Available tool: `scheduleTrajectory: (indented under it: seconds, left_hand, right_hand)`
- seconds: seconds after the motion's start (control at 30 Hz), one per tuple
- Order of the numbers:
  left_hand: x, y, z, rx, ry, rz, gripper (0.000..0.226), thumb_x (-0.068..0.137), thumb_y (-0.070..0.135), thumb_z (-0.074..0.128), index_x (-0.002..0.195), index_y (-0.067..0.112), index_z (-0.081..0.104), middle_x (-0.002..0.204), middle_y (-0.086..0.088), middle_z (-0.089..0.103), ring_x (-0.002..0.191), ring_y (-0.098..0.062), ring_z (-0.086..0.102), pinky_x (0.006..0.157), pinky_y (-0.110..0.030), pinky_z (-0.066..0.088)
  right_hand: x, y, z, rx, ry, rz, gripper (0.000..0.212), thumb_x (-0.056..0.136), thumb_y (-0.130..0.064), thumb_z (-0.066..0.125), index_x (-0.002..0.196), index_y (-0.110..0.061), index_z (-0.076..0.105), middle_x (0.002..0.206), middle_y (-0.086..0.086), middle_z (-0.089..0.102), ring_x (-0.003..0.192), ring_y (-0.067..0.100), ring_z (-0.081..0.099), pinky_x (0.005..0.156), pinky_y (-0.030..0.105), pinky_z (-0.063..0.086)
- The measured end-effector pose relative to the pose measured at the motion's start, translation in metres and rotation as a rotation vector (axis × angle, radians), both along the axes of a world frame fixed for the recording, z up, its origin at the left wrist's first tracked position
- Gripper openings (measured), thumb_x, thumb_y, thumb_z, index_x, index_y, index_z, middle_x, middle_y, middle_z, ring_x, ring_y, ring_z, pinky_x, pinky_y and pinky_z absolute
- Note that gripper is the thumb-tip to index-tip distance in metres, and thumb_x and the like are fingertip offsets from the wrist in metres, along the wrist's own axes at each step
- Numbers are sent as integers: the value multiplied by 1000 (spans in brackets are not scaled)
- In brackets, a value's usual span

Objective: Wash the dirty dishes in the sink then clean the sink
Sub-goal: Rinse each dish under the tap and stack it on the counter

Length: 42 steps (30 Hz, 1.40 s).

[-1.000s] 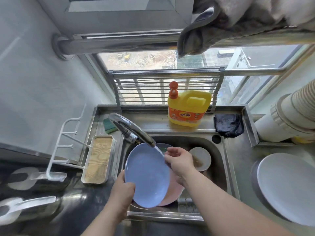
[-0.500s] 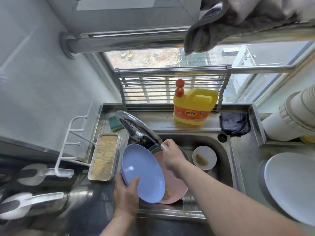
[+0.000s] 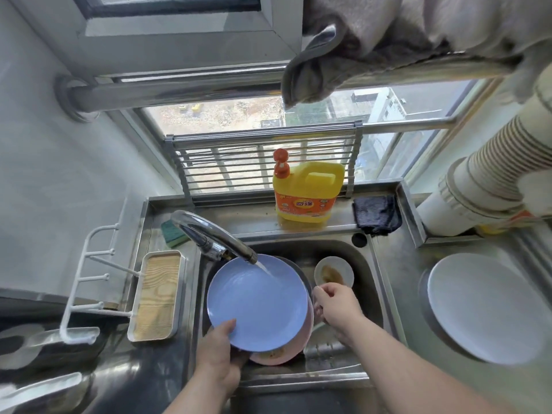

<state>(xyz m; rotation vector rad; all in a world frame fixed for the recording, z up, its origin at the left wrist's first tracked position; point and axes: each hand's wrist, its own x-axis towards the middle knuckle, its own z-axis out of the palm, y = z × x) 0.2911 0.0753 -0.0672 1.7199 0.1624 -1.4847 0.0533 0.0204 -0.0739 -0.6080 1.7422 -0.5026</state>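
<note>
Left hand [image 3: 219, 352] pinches the blue plate [image 3: 257, 303] at its lower rim, thumb on the face, holding it tilted over the sink [image 3: 378, 294] under the faucet [image 3: 213, 237] stream. Right hand [image 3: 339, 304] hovers beside the rim, fingers loosely curled, apparently holding nothing. Risk: the wet 1-hand pinch slips and the plate drops onto the pink plate [image 3: 280, 355] below.

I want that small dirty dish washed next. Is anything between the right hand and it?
Nothing visible. The right hand hovers in the sink just below the small dish, holding nothing, with open basin between. The blue plate, gripped by the left hand, sits off to the side.
</note>
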Motion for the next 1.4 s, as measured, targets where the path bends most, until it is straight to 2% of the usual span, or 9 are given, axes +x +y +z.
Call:
scheduleTrajectory:
  seconds: [0.1,0.23,0.43,0.53,0.7,0.8,1.0,1.2,1.4]
  left_hand:
    - [-11,-5,-2,-35,47,-91,30,97,31,73,126,27,65,124,-9,73,112,-40,69,76,-59,64]
    - [-22,-19,3,-85,87,-197,49,87,54,73,129,33,64,120,-2,77,107,-37,75,79,-59,62]
    - [-28,-31,-4,139,318,-212,62,102,70,45,129,18,63,108,-16,80,87,-37,79,63,-47,63]
    - [-43,-25,1,174,366,-213,53,108,58,43,125,13,64,90,-15,80,65,-29,77,50,-40,60]
    - [-64,-14,12,287,416,-315,35,111,35,44,118,6,62,82,-17,64,53,-23,67,48,-45,61]
    - [-75,-7,9,306,324,-475,26,106,12,40,112,4,64,75,-17,68,54,-27,67,48,-46,61]
    - [-90,-3,10,329,83,-794,34,97,-2,33,108,1,65,67,-14,71,46,-22,65,45,-35,59]
    - [-157,-22,32,-128,-193,-896,26,94,20,46,118,31,50,107,-19,70,69,-37,71,60,-52,63]
    - [-290,-38,47,-403,-558,-1370,49,100,22,38,145,39,34,89,-16,71,72,-42,70,64,-48,61]
  right_hand:
    - [-11,7,4,46,-142,-19,20,105,-36,55,118,-27,66,81,-2,65,65,16,54,54,32,46]
    - [-18,14,15,93,-251,54,21,102,-54,54,120,-50,64,98,-18,76,78,13,75,64,32,56]
    - [-26,17,33,22,-298,-103,50,92,-26,57,119,-67,55,113,-10,73,98,26,73,68,34,62]
    - [-27,19,45,66,-275,-230,52,99,-30,54,144,-53,43,134,-2,55,101,29,68,62,31,60]
    - [-29,15,61,8,-163,-294,40,99,-43,53,137,-33,50,120,2,58,88,22,64,59,30,58]
    - [-38,9,67,-43,-115,-229,46,98,-41,48,142,-56,42,121,-14,57,102,19,63,61,31,60]
    - [-61,-1,72,21,-49,-30,34,99,-33,42,129,-49,47,122,0,60,97,24,64,61,32,60]
    - [-173,36,75,-116,519,351,44,93,-39,32,127,-32,58,112,13,72,98,37,63,81,44,51]
    - [-304,94,50,-115,815,201,38,109,-30,33,147,-26,37,103,20,69,96,43,64,74,46,45]
